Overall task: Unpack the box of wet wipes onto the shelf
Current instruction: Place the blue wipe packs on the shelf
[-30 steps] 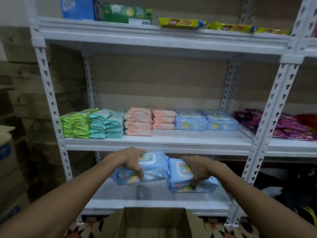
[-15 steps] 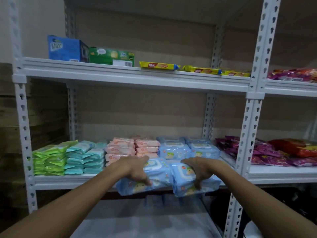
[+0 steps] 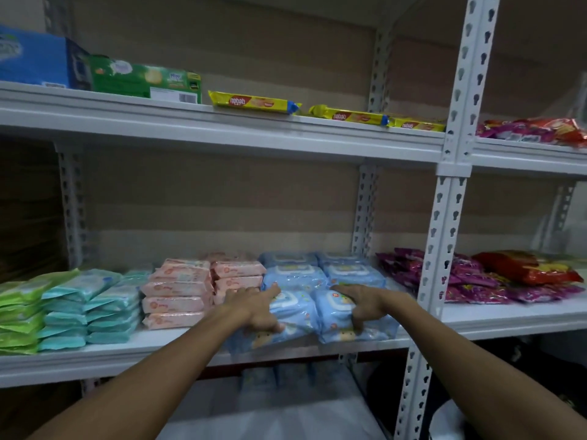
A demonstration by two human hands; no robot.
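My left hand (image 3: 255,308) grips a blue wet-wipe pack (image 3: 293,314) and my right hand (image 3: 362,304) grips a second blue pack (image 3: 374,328) beside it. Both packs are at the front edge of the white middle shelf (image 3: 178,344), directly in front of the blue packs (image 3: 297,276) stacked further back. Pink packs (image 3: 178,289), teal packs (image 3: 92,308) and green packs (image 3: 20,315) stand in stacks to the left on the same shelf. The box is out of view.
A white perforated upright (image 3: 441,236) stands just right of my right hand. Purple and red snack bags (image 3: 482,277) lie on the shelf beyond it. The upper shelf (image 3: 222,134) carries blue and green boxes and yellow biscuit packs (image 3: 254,101). A lower shelf (image 3: 286,414) lies below.
Both hands have carried the two blue packs up and forward from above the box to the front of the middle shelf. The view has risen, and the box has left the frame.
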